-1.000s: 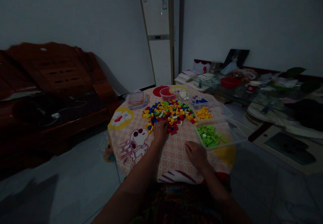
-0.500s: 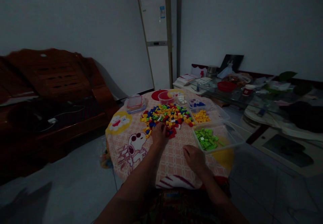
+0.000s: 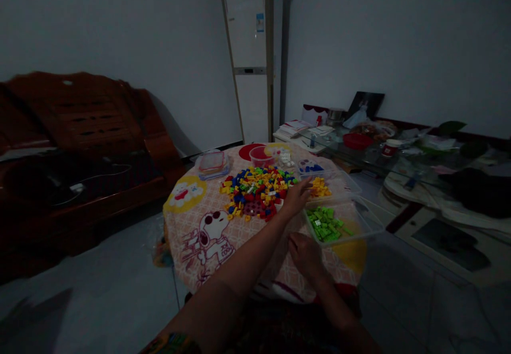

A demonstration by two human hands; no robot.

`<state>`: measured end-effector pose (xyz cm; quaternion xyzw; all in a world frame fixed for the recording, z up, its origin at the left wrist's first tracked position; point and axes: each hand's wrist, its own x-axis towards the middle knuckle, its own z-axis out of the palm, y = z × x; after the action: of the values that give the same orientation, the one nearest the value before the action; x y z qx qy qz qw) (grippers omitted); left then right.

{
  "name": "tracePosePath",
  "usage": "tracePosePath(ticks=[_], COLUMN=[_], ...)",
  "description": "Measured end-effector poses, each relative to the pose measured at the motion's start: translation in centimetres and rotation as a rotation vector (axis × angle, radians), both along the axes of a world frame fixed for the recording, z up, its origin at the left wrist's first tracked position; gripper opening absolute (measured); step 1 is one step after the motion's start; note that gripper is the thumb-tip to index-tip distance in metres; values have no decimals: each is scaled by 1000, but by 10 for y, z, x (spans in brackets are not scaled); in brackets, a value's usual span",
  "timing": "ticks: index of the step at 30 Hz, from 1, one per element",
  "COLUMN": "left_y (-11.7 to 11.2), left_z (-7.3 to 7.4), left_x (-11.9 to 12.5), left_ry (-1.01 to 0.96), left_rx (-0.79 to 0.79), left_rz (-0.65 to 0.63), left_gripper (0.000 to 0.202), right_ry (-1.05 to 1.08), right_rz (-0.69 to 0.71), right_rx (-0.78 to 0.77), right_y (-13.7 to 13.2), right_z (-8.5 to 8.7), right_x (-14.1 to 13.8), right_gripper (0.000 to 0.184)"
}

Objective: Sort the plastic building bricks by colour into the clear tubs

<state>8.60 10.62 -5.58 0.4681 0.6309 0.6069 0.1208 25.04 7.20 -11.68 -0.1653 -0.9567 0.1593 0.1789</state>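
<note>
My left hand (image 3: 296, 198) reaches across to the left rim of a clear plastic box with yellow bricks (image 3: 320, 187). Its fingers are drawn together at the yellow bricks; anything between them is too small and dark to make out. My right hand (image 3: 306, 254) rests curled on the tablecloth, and the inside of its fist is hidden. Just beyond it stands a clear box (image 3: 369, 225) with green bricks (image 3: 325, 223) in its left part. A mixed pile of toy bricks (image 3: 259, 186), red, yellow, blue and green, lies left of the boxes.
Behind the yellow bricks are blue bricks (image 3: 311, 167) in another container. A round clear tub (image 3: 262, 157), white bricks (image 3: 285, 156) and stacked lidded boxes (image 3: 213, 163) stand at the back of the round table. A wooden bench (image 3: 91, 125) is left, a cluttered glass table (image 3: 355, 154) right.
My left hand has moved right, from the front of the mixed pile to the box of yellow bricks. My right hand stays curled in nearly the same place. The view has shifted slightly.
</note>
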Motion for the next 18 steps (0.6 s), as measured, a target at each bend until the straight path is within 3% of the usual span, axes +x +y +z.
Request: tracePosePath(ticks=[3,12,15,18], left_y=[-18,-102,-117,-124], left_z=[-7,-36,-41,-44], left_x=[2,-41,-51,-55], left_ry=[80,202,255,308], left_rx=[-2,-264,-336,-379], left_rz=[39,469,579,581], left_gripper=[50,31,21,14], right_ry=[9,8,7,13], right_rz=[-4,-7,-15,-6], right_rx=[10,-11,-3,0], right_y=[-1,-1,0,1], right_z=[1,3,1,0], right_x=[0,2,2,2], right_gripper=[24,23,24,25])
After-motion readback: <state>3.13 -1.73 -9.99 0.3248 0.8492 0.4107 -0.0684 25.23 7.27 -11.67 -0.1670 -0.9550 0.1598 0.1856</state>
